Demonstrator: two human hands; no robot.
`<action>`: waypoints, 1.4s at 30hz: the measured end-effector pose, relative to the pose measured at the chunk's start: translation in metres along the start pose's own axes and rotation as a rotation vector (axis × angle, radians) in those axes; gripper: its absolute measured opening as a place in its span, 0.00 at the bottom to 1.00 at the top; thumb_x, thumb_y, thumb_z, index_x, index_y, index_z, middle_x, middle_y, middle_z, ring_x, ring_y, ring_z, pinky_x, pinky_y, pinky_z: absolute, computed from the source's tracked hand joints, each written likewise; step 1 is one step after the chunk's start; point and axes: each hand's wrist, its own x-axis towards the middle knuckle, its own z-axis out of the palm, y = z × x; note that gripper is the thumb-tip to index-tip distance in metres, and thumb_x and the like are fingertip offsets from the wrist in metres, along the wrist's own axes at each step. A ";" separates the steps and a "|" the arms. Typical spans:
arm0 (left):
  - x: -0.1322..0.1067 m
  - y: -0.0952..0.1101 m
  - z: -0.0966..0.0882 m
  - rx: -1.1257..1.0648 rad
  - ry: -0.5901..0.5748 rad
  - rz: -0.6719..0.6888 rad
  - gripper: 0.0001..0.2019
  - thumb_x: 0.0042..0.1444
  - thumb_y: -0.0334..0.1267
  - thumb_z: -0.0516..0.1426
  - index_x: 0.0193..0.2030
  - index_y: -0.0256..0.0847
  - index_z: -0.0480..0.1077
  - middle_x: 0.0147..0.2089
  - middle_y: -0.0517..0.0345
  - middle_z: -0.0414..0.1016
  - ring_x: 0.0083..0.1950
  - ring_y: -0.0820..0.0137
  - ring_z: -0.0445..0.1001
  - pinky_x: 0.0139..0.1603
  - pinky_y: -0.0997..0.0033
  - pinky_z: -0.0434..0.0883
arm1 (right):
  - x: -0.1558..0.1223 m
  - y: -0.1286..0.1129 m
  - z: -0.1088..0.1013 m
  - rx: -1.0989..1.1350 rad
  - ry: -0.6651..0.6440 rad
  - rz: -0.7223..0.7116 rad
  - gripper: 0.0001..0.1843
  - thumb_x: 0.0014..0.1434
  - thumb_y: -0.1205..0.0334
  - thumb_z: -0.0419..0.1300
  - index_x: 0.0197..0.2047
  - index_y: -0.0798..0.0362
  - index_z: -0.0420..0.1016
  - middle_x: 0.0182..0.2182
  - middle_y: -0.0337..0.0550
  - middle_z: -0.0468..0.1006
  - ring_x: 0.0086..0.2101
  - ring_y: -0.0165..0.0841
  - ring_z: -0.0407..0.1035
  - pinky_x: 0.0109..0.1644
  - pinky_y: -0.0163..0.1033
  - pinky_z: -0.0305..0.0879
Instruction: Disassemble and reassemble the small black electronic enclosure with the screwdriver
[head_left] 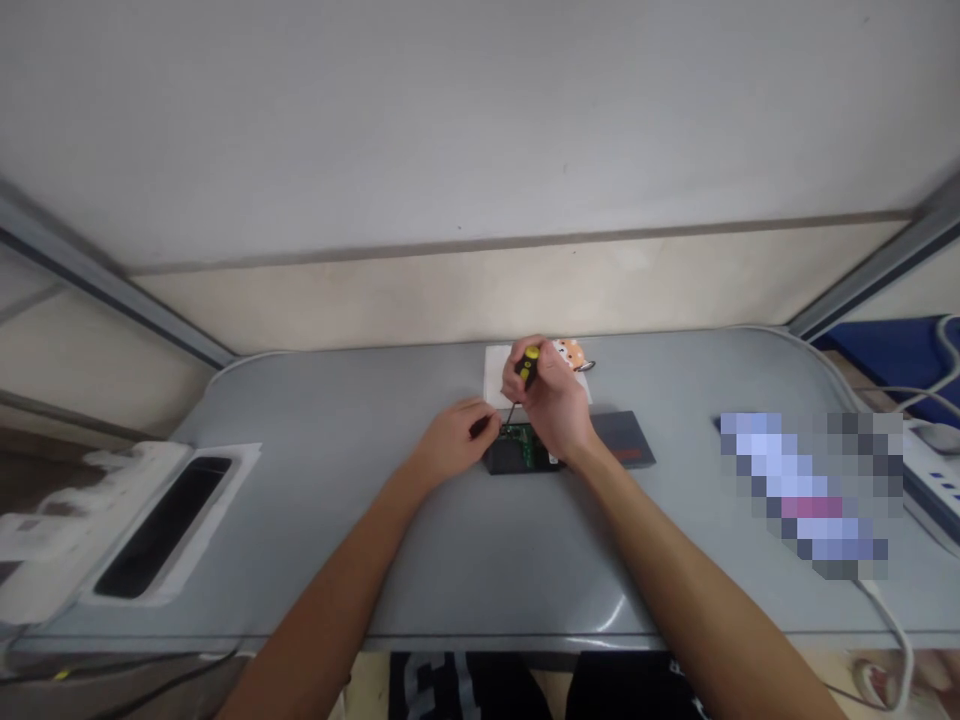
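Note:
My right hand (551, 395) is wrapped round a yellow and black screwdriver (528, 368). The shaft slants down and left to a small green circuit board (527, 447) set in an open black case (510, 462). At the left end of that case, my left hand (461, 440) has its fingers curled, with a dark spot between thumb and fingers; what it grips is too small to name. A dark flat panel (622, 437) with a reddish mark lies right of the case, partly behind my right wrist.
Behind my hands lie a white paper (495, 372) and an orange and white animal-faced trinket (568, 353). A black phone (163, 527) rests on white paper at left, beside a white power strip (75, 535). To the right are a blurred-out object (799, 495) and a white cable (892, 620).

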 end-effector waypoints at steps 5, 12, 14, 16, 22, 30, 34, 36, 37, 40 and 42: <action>0.000 0.000 0.000 0.001 0.002 -0.005 0.15 0.71 0.41 0.51 0.33 0.40 0.72 0.32 0.59 0.72 0.35 0.70 0.69 0.40 0.68 0.67 | 0.001 -0.001 0.001 0.005 0.031 -0.018 0.18 0.67 0.43 0.59 0.36 0.49 0.69 0.24 0.36 0.61 0.25 0.30 0.53 0.29 0.37 0.52; 0.000 -0.003 0.001 -0.005 0.000 -0.006 0.13 0.70 0.40 0.52 0.35 0.41 0.73 0.34 0.59 0.73 0.36 0.70 0.71 0.40 0.68 0.67 | 0.000 0.000 0.000 0.011 0.007 0.001 0.17 0.68 0.44 0.59 0.36 0.49 0.68 0.23 0.36 0.60 0.25 0.30 0.52 0.29 0.37 0.51; 0.000 -0.002 0.001 0.000 -0.003 -0.008 0.14 0.70 0.40 0.52 0.34 0.41 0.72 0.33 0.59 0.72 0.35 0.70 0.70 0.39 0.68 0.66 | 0.000 0.000 0.000 0.003 0.013 -0.004 0.17 0.68 0.44 0.58 0.36 0.49 0.68 0.24 0.36 0.59 0.25 0.30 0.52 0.30 0.37 0.51; 0.000 -0.002 0.001 0.004 -0.001 0.000 0.14 0.70 0.40 0.52 0.33 0.40 0.71 0.32 0.60 0.72 0.35 0.70 0.69 0.39 0.69 0.66 | 0.000 -0.001 0.000 -0.001 0.010 -0.019 0.17 0.68 0.44 0.58 0.36 0.49 0.67 0.24 0.36 0.59 0.26 0.30 0.53 0.30 0.37 0.52; 0.001 -0.001 0.000 0.016 0.006 -0.002 0.14 0.70 0.40 0.52 0.34 0.40 0.72 0.31 0.60 0.71 0.33 0.71 0.68 0.38 0.69 0.65 | 0.000 0.001 0.001 -0.020 0.012 0.004 0.17 0.68 0.43 0.58 0.36 0.48 0.67 0.24 0.36 0.58 0.26 0.31 0.53 0.30 0.37 0.52; 0.001 -0.002 0.001 0.014 0.001 -0.001 0.14 0.70 0.40 0.52 0.34 0.41 0.73 0.32 0.59 0.72 0.34 0.70 0.69 0.39 0.68 0.66 | -0.001 0.000 0.002 -0.043 0.034 -0.006 0.18 0.67 0.42 0.58 0.36 0.48 0.66 0.25 0.36 0.58 0.26 0.31 0.53 0.30 0.38 0.53; 0.001 0.000 -0.001 0.008 -0.003 -0.007 0.14 0.70 0.40 0.52 0.34 0.41 0.72 0.32 0.59 0.72 0.34 0.70 0.69 0.39 0.69 0.66 | -0.001 0.000 0.002 -0.041 0.028 0.017 0.18 0.67 0.42 0.58 0.36 0.48 0.66 0.23 0.36 0.58 0.25 0.32 0.51 0.29 0.38 0.51; 0.001 0.001 -0.001 0.007 -0.002 -0.009 0.15 0.70 0.41 0.52 0.33 0.40 0.72 0.32 0.60 0.71 0.34 0.70 0.69 0.39 0.68 0.65 | 0.000 0.000 0.002 -0.031 0.035 0.008 0.18 0.66 0.42 0.58 0.36 0.48 0.66 0.23 0.35 0.58 0.25 0.31 0.51 0.30 0.37 0.51; 0.001 0.001 -0.001 0.007 -0.003 -0.009 0.15 0.70 0.41 0.52 0.33 0.40 0.71 0.31 0.60 0.71 0.34 0.70 0.69 0.39 0.68 0.65 | 0.000 0.000 0.002 -0.024 0.034 0.001 0.18 0.66 0.42 0.58 0.35 0.48 0.66 0.24 0.36 0.58 0.25 0.31 0.52 0.30 0.37 0.51; 0.001 -0.001 0.000 0.002 -0.002 -0.010 0.15 0.70 0.41 0.52 0.33 0.40 0.71 0.31 0.60 0.71 0.34 0.70 0.69 0.39 0.68 0.65 | 0.000 0.000 0.002 -0.007 0.026 -0.014 0.18 0.66 0.44 0.59 0.35 0.48 0.66 0.24 0.36 0.59 0.26 0.31 0.52 0.30 0.37 0.52; 0.001 -0.002 0.000 -0.001 0.000 -0.007 0.15 0.70 0.41 0.52 0.33 0.40 0.72 0.31 0.60 0.71 0.34 0.70 0.69 0.39 0.69 0.66 | -0.001 0.000 0.002 -0.014 0.024 -0.012 0.18 0.67 0.44 0.58 0.35 0.48 0.66 0.25 0.36 0.59 0.26 0.31 0.53 0.30 0.38 0.52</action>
